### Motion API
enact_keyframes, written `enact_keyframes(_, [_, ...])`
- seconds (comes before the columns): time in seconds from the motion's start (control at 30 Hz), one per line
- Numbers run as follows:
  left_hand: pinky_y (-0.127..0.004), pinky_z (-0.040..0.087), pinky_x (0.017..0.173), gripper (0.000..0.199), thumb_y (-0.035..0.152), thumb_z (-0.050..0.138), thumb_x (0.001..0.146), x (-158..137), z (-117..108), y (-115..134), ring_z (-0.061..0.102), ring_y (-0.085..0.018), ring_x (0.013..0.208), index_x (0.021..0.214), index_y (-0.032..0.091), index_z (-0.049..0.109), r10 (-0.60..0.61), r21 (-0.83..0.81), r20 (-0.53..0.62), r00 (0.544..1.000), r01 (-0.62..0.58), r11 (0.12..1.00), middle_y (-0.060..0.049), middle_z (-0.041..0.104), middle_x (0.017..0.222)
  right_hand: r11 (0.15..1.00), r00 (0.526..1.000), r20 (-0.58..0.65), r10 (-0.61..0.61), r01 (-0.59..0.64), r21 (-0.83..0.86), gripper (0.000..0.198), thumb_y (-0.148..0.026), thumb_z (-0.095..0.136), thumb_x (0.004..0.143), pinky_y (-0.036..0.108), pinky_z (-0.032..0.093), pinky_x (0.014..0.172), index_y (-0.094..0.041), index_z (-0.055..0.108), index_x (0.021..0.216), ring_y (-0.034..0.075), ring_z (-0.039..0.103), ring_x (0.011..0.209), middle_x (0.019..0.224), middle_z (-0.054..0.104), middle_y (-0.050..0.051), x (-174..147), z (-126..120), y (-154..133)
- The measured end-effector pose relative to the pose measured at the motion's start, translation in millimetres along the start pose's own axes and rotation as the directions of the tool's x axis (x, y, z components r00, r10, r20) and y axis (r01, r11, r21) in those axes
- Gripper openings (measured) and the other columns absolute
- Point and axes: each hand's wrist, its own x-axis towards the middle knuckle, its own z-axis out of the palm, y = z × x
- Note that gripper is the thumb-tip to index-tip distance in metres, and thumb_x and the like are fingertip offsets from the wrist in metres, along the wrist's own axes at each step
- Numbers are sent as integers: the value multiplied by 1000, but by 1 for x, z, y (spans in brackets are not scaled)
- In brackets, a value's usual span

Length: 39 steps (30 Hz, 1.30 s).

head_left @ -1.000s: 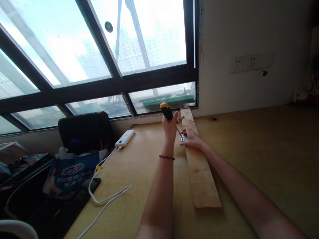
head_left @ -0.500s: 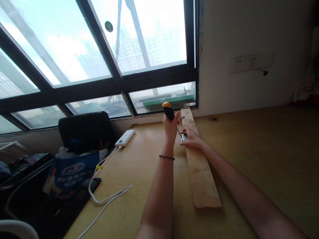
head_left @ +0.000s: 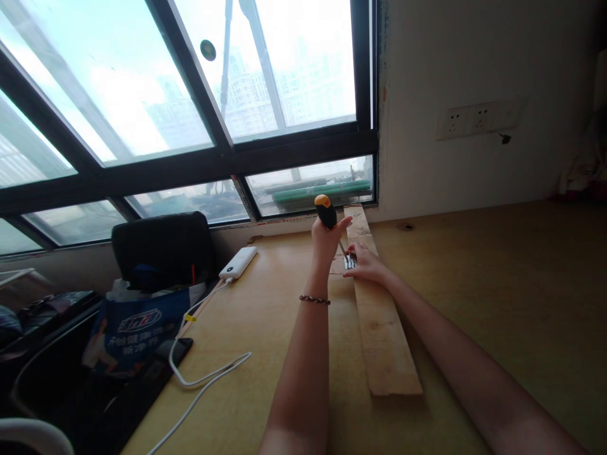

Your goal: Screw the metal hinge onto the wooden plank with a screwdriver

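My left hand (head_left: 326, 245) is wrapped round a screwdriver (head_left: 325, 212) with a black and orange handle. The handle leans left, and its thin shaft slants down to a small shiny metal plate, possibly a hinge (head_left: 349, 261). That plate lies on a long wooden board (head_left: 386, 341) stretched along the table towards the window. With thumb and fingers on either side, my right hand (head_left: 366, 262) grips the plate against the board. Whether the tip sits in a screw is too small to make out.
The board rests on a wooden table (head_left: 265, 316). A white power bank (head_left: 238, 263) with a white cable (head_left: 208, 379) lies to the left. Beyond the left edge are a black chair (head_left: 164, 249) and a blue bag (head_left: 137, 328). Window and socket wall stand behind.
The screwdriver handle has shifted slightly right, and my left hand has turned with it, thumb now pointing further right. My right hand stays on the plate.
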Motion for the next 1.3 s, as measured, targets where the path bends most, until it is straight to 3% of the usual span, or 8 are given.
enact_keyframes(0.3, [-21, 30, 49, 42, 42, 75, 46, 1, -8, -2, 39, -9, 54, 64, 18, 46, 115, 236, -26, 993, -106, 966, 6, 41, 54, 1000, 1000, 1, 8, -8, 10, 66, -40, 78, 44, 36, 42, 83, -19, 46, 98, 24, 50, 99, 100, 54, 7, 0, -1, -2])
enact_keyframes(0.53, [-24, 36, 54, 39, 36, 75, 49, 1, -12, 11, 50, -13, 58, 71, 18, 49, 116, 305, 36, 993, -122, 944, 2, 55, 61, 1000, 1000, -2, 12, -12, 6, 67, -41, 78, 43, 36, 42, 83, -19, 47, 98, 24, 49, 100, 100, 54, 7, 2, 1, 1])
enact_keyframes(0.7, [-27, 41, 60, 37, 19, 70, 53, 1, -10, 19, 58, -17, 64, 81, 18, 47, 14, 138, 108, 994, -29, 990, 0, 62, 65, 1000, 1000, -1, 5, -5, -4, 69, -42, 78, 43, 35, 43, 82, -19, 46, 100, 22, 51, 97, 102, 52, 7, 1, 2, 2])
enact_keyframes(0.87, [-30, 45, 65, 18, 10, 55, 56, 0, -8, 19, 60, -17, 69, 73, 14, 51, -59, -126, 263, 963, 95, 987, -4, 63, 70, 1000, 1000, -1, 7, -7, -3, 68, -42, 78, 43, 34, 43, 81, -18, 46, 99, 22, 50, 97, 100, 53, 7, 1, 1, 3])
enact_keyframes(1.1, [-28, 45, 61, 25, 8, 59, 48, 2, -9, 15, 58, -15, 68, 71, 14, 53, -138, -292, 269, 953, 217, 931, 0, 58, 69, 1000, 1000, 1, 13, -13, 4, 68, -42, 78, 43, 36, 42, 82, -18, 47, 99, 24, 49, 98, 99, 54, 8, 2, 0, 1])
enact_keyframes(1.3, [-27, 45, 60, 22, 10, 54, 54, 4, -10, 9, 57, -13, 62, 76, 14, 51, -148, -394, 286, 947, 257, 882, 0, 57, 64, 1000, 1000, 8, -6, 7, -8, 64, -41, 77, 45, 36, 42, 81, -18, 48, 97, 23, 49, 97, 99, 55, 8, 0, -2, -3])
